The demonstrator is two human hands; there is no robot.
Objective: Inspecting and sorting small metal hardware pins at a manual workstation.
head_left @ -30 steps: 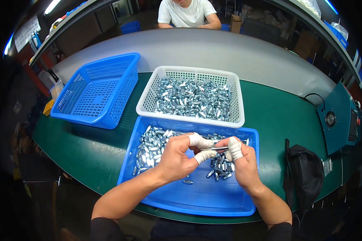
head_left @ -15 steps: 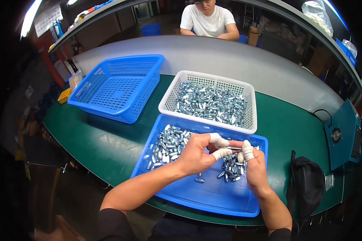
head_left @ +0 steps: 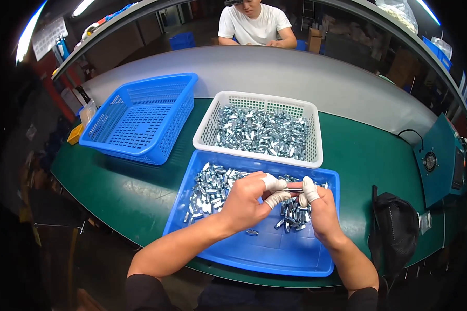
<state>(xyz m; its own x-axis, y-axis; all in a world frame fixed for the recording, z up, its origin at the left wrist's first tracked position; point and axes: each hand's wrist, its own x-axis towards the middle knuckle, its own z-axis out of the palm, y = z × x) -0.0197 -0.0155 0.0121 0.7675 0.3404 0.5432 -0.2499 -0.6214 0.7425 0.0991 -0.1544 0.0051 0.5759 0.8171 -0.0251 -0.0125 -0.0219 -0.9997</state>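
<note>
My left hand (head_left: pixel 246 202) and my right hand (head_left: pixel 323 210) meet above the blue tray (head_left: pixel 275 262). White coverings wrap the thumb and fingertips of both. Between them, pinched end to end, is a short shiny metal piece (head_left: pixel 294 189); the fingers partly hide it. Beneath my left hand, a heap of similar silvery metal pieces (head_left: pixel 210 189) fills the tray's left side. A smaller pile of pieces (head_left: pixel 296 217) lies under my right hand. One loose piece (head_left: pixel 252 232) rests apart on the tray floor.
Behind the tray stands a white basket (head_left: pixel 319 135) full of metal pieces. A blue basket (head_left: pixel 145 153) sits at the left, a yellow bin (head_left: pixel 75 134) beyond it. At right are a black bag (head_left: pixel 397 228) and a teal machine (head_left: pixel 433 168). Someone sits past the grey partition (head_left: pixel 254 67).
The whole view has shifted slightly, so the scene sits a little further left. Both hands keep their pinch on the metal piece, with only slight finger movement.
</note>
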